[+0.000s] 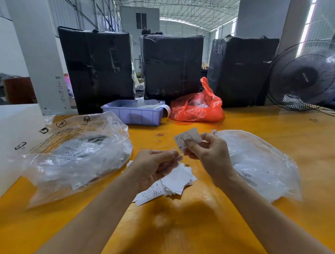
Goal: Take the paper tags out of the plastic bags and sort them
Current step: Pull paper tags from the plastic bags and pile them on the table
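Observation:
My right hand point(209, 157) pinches a white paper tag point(188, 138) marked "S" and holds it up above the yellow table point(187, 232). My left hand point(155, 168), just to its left, pinches a small clear plastic bag point(172, 166) that hangs below the fingers. Under both hands lies a loose pile of white paper tags point(166, 187). A big clear bag point(77, 156) full of small bagged tags sits to the left. Another clear bag point(260, 164), holding crumpled clear plastic, lies to the right.
At the back of the table stand a lilac plastic bin point(133, 114) and a red plastic bag point(198, 105). Behind them are three black wrapped bales point(171, 66). A black fan point(307, 76) stands at the right and a white box point(10, 139) at the left edge.

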{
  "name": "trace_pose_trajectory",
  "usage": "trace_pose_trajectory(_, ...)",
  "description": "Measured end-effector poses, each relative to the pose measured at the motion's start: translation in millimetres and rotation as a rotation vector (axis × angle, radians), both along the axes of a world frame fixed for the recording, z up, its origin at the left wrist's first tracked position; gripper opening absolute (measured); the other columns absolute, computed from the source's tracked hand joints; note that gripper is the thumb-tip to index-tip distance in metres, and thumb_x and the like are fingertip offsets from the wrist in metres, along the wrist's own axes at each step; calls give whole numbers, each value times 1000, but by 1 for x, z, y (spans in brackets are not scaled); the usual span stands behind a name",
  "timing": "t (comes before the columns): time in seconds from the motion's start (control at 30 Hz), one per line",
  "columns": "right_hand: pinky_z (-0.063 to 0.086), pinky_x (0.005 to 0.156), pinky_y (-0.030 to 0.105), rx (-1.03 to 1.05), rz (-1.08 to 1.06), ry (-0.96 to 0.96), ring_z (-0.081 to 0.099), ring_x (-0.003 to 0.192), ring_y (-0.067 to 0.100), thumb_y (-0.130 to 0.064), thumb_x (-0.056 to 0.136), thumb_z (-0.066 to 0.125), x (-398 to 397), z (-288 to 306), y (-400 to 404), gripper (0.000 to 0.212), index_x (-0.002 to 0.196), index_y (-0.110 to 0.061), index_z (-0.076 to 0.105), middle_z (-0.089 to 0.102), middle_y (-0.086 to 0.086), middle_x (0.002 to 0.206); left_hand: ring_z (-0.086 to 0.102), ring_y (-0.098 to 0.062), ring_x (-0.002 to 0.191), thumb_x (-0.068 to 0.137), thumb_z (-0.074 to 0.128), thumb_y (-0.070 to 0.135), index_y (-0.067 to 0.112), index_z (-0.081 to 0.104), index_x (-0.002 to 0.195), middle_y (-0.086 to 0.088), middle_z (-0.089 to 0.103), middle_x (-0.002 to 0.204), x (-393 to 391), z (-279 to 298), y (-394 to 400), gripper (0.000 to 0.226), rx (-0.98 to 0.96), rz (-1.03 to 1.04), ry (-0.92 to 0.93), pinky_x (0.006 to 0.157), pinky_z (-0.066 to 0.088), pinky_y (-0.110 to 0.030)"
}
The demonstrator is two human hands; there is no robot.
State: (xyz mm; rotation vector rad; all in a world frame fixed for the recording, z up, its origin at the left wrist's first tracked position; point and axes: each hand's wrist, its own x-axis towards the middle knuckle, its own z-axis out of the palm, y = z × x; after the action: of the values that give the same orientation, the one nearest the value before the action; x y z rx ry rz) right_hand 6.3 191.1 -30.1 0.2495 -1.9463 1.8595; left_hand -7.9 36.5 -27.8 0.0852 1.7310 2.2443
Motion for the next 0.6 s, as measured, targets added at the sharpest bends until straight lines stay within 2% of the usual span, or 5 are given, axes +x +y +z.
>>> trace_pose_trajectory(0.2, 53, 56, 19, -29, 10, -23, 69, 61, 12, -8, 86, 65, 0, 0, 0, 5, 88, -8, 60, 71, 4, 75, 69, -14, 59, 75, 71, 8, 4, 71, 79, -10, 74, 74, 0, 0, 0, 6, 3, 16, 0, 55, 54, -19)
trace_pose_trajectory(0.3, 54, 56, 20, -35, 22, -57, 71, 63, 17, -8, 87, 65, 0, 0, 1, 5, 88, -9, 60, 71, 4, 75, 69, -15, 58, 59, 74, 10, 3, 70, 81, -11, 73, 73, 0, 1, -1, 24, 15, 50, 10, 54, 54, -19)
trace_pose_trajectory(0.4, 56, 59, 26, -63, 52, -115, 71, 63, 19, -8, 85, 66, -1, -1, -1, 6, 86, -9, 61, 72, 4, 71, 69, -15, 57, 53, 74, 10, 2, 69, 81, -10, 73, 69, 1, 1, -1, 30, 31, 88, 20, 50, 54, -18)
trace_pose_trajectory(0.5, 56, 65, 32, -86, 69, -174, 70, 63, 17, -10, 83, 69, -2, -1, -1, 6, 85, -8, 64, 72, 6, 71, 67, -13, 56, 55, 75, 8, 3, 69, 81, -9, 72, 68, 1, -1, -1, 27, 0, 123, 58, 47, 51, -17)
trace_pose_trajectory(0.6, 55, 61, 26, -85, 74, -228, 69, 60, 14, -8, 84, 68, -4, -2, -1, 6, 84, -6, 62, 71, 10, 76, 66, -10, 52, 68, 76, 3, 5, 67, 79, -6, 72, 65, -1, -3, 0, 14, -44, 159, 113, 47, 50, -16)
